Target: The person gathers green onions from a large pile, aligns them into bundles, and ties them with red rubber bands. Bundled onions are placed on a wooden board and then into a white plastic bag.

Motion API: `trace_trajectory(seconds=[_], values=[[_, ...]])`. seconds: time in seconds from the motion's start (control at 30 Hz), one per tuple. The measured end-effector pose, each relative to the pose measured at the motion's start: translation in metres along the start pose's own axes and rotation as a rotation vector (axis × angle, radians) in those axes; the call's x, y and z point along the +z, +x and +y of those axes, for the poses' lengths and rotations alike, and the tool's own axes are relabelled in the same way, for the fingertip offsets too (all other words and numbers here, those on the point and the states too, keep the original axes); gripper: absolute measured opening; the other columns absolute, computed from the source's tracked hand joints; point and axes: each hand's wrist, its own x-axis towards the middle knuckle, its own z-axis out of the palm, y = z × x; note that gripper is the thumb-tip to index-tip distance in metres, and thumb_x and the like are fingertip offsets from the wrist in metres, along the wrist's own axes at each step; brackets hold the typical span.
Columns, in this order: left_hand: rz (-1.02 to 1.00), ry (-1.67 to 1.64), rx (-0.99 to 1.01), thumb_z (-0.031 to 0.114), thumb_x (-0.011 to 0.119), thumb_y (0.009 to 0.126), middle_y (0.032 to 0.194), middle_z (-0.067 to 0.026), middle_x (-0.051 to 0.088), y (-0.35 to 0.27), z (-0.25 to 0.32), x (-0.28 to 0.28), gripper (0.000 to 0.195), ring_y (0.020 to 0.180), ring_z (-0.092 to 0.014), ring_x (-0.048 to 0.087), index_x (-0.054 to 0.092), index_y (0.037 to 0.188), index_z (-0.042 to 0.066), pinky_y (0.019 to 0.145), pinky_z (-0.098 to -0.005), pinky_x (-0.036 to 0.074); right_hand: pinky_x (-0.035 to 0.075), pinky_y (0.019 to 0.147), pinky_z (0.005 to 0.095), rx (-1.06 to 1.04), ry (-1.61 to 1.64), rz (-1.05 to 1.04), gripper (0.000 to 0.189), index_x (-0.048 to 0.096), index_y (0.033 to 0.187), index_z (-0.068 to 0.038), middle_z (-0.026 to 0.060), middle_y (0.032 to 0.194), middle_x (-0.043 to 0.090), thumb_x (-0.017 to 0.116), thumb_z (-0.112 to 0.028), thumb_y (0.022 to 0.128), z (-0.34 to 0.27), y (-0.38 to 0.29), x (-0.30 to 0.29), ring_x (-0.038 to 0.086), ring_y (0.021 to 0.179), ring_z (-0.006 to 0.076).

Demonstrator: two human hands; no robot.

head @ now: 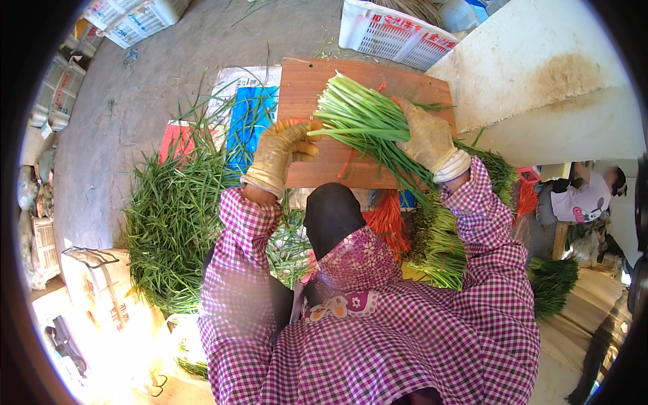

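Note:
A thick bunch of green stalks with pale cut ends, like garlic chives (362,111), lies slanted over a brown wooden board (298,86). My right hand (428,134), in a dirty yellowish glove, grips the bunch around its middle. My left hand (288,147), gloved the same way, is at the bunch's pale end, its fingertips at the tip of one stalk that sticks out; whether they pinch it is hard to tell. Red ties (387,223) hang below the board's near edge.
A big heap of loose green leaves (177,233) lies at left. Bundled stalks (440,243) are stacked at right, near another person (579,197). A white crate (395,35) stands beyond the board, beside a pale panel (531,66). More crates (136,23) stand at the far left.

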Motion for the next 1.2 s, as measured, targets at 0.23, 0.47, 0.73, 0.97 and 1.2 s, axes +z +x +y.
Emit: trace_trajectory(seconds=[0.23,0.47,0.73,0.97,1.2], values=[[-0.196,0.106,-0.040,0.024,0.068,0.094,0.077,-0.0090,0.071,-0.002,-0.022,0.013,0.023,0.058,-0.015,0.065,0.068,0.099,0.002,0.056,-0.0263,0.053,0.054,0.080,0.0439,-0.032,-0.037,-0.037,0.074,0.046,0.140,-0.007,0.0176,0.111,0.066,0.077,-0.023,0.074,-0.015,-0.023,-0.004,0.066,0.100,0.0355],[-0.313,0.032,0.109,0.015,0.068,0.092,0.075,-0.0098,0.070,-0.034,-0.023,0.021,0.015,0.057,-0.017,0.064,0.067,0.090,0.000,0.054,-0.0263,0.054,0.053,0.083,0.0439,0.136,0.186,-0.119,0.064,0.051,0.137,-0.008,0.0208,0.111,0.068,0.072,-0.032,0.081,-0.030,-0.047,-0.010,0.066,0.100,0.0372],[0.093,-0.037,0.017,0.013,0.068,0.087,0.074,-0.0090,0.069,-0.052,-0.017,-0.003,0.009,0.054,-0.015,0.062,0.066,0.085,0.004,0.048,-0.0264,0.048,0.053,0.085,0.0438,0.146,0.304,-0.073,0.067,0.050,0.137,-0.007,0.0227,0.110,0.068,0.073,-0.033,0.080,-0.032,-0.073,-0.007,0.066,0.100,0.0394],[0.014,-0.103,0.293,0.014,0.068,0.093,0.073,-0.0061,0.068,-0.069,-0.055,0.028,0.013,0.052,-0.011,0.057,0.070,0.097,0.002,0.048,-0.0222,0.046,0.053,0.086,0.0421,0.175,0.370,-0.148,0.069,0.048,0.137,-0.005,0.0232,0.115,0.066,0.076,-0.030,0.079,-0.053,-0.078,-0.010,0.065,0.104,0.0390],[-0.061,0.057,0.258,0.014,0.069,0.090,0.065,-0.0003,0.061,-0.070,-0.071,0.028,0.008,0.048,-0.005,0.048,0.069,0.089,0.006,0.043,-0.0214,0.036,0.052,0.087,0.0382,0.241,0.415,-0.217,0.071,0.050,0.135,0.001,0.0194,0.113,0.068,0.079,-0.025,0.076,-0.056,-0.090,0.001,0.067,0.099,0.0314]])
